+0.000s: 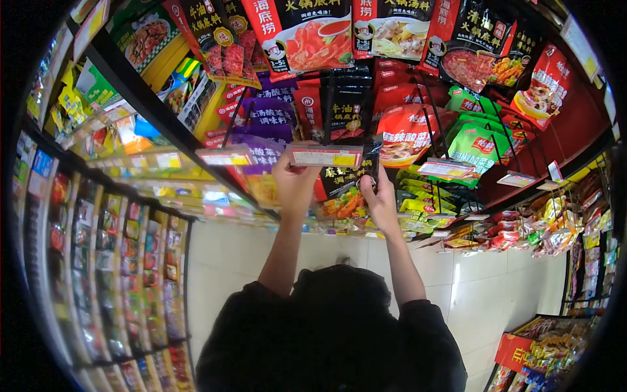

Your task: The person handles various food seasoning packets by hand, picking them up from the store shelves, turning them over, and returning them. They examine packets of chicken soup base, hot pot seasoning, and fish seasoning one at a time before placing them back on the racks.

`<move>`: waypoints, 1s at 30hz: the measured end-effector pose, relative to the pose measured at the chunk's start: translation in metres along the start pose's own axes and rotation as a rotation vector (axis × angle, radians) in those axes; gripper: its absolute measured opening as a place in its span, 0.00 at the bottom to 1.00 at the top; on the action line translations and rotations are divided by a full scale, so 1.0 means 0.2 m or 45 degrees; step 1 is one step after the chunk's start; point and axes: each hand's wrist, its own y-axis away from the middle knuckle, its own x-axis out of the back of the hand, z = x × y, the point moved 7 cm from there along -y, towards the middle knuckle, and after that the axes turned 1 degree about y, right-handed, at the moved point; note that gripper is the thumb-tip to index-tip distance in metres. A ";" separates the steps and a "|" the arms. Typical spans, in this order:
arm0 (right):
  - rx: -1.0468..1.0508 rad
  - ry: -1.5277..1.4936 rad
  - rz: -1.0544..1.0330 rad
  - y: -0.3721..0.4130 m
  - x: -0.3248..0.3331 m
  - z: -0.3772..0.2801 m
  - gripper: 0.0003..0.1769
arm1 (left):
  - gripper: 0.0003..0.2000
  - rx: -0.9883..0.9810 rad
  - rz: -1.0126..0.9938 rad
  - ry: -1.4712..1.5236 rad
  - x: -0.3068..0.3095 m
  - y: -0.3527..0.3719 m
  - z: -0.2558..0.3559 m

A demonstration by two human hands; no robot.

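Right grip (pixel 381 199): closed on the right edge of a black pack (pixel 345 197), thumb on its front. Left grip (pixel 295 178): at the pack's upper left, fingers partly behind a price tag (pixel 326 157); can't tell if I'm grasping pack or tag. Pack is roughly upright, just below the tag, by the front edge of the rack (pixel 578 137). Step reads as two-handed handling at that edge; from here, any shift calls for a firm right pinch and room around the tag. Pack looks soft, could snag. Around: purple packs (pixel 266 124) to the left, red packs (pixel 403 135) right, green packs (pixel 480 145) farther right, big pouches above, pale floor (pixel 225 261) below.
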 end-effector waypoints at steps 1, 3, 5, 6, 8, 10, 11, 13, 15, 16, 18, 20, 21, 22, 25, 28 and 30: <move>0.011 -0.003 0.008 -0.01 -0.01 0.01 0.21 | 0.12 -0.027 0.007 0.021 -0.01 -0.01 0.02; 0.035 -0.005 0.035 -0.01 -0.01 0.01 0.21 | 0.12 -0.024 -0.009 0.013 -0.03 -0.03 0.02; 0.085 -0.005 0.081 0.01 -0.02 -0.03 0.20 | 0.12 -0.019 0.007 0.018 -0.03 -0.04 0.02; 0.058 0.008 0.061 0.01 -0.02 -0.02 0.19 | 0.12 -0.017 0.033 0.028 -0.02 -0.03 0.01; 0.008 0.026 0.037 0.04 -0.02 0.00 0.17 | 0.12 -0.077 0.069 0.042 0.01 -0.04 -0.04; -0.008 0.036 0.024 0.04 -0.02 -0.02 0.16 | 0.12 -0.022 0.050 0.021 0.00 -0.04 -0.06; -0.019 0.042 0.018 0.04 -0.01 -0.02 0.15 | 0.13 0.009 0.041 0.010 0.00 -0.04 -0.07; -0.038 0.036 0.022 0.03 -0.01 0.02 0.14 | 0.13 -0.013 0.062 -0.019 0.01 -0.06 -0.13; -0.070 0.034 0.059 0.01 -0.01 0.03 0.14 | 0.12 -0.067 0.085 -0.036 -0.01 -0.08 -0.14; -0.207 0.073 0.042 -0.01 -0.01 0.04 0.14 | 0.17 -0.222 0.120 -0.104 -0.05 -0.08 -0.09; -0.072 0.083 0.200 -0.07 -0.03 0.15 0.14 | 0.21 -0.339 0.170 0.091 -0.11 -0.09 -0.08; 0.013 0.143 0.302 -0.14 -0.03 0.27 0.14 | 0.26 -0.388 0.147 0.062 -0.12 -0.14 -0.15; 0.096 0.177 0.360 -0.18 -0.04 0.29 0.14 | 0.29 -0.423 0.133 -0.123 -0.15 -0.10 -0.19; 0.083 0.123 0.361 -0.22 -0.04 0.25 0.14 | 0.32 -0.463 0.125 -0.316 -0.16 -0.05 -0.21; 0.025 0.096 0.424 -0.32 -0.03 0.26 0.14 | 0.39 -0.784 0.049 -1.010 -0.22 0.14 -0.18; -0.037 0.084 0.447 -0.43 -0.07 0.31 0.14 | 0.40 -0.536 -0.345 -1.008 -0.24 0.22 -0.41; 0.060 0.089 0.539 -0.49 -0.11 0.40 0.16 | 0.39 -0.548 -0.364 -0.979 -0.28 0.18 -0.43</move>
